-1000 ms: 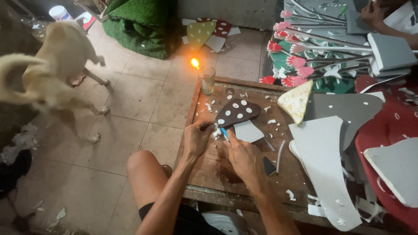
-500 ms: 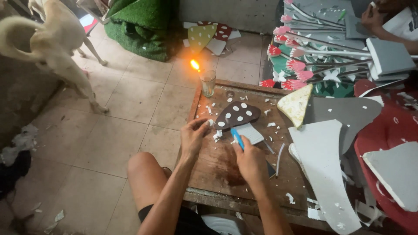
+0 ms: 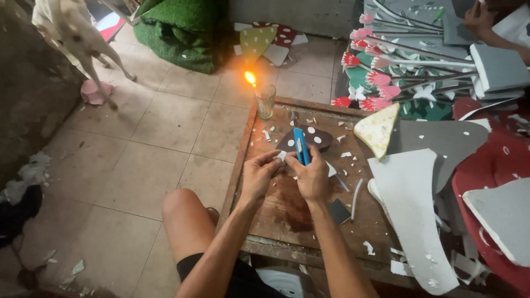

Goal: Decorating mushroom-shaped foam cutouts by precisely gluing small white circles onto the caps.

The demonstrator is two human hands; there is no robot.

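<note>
Blue cutter (image 3: pixel 300 146) near candle (image 3: pixel 264 98), foam scraps (image 3: pixel 411 209).

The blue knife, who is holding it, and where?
The right hand grips the blue knife by its lower end, its top pointing up. The left hand pinches a small white piece beside it.
</note>
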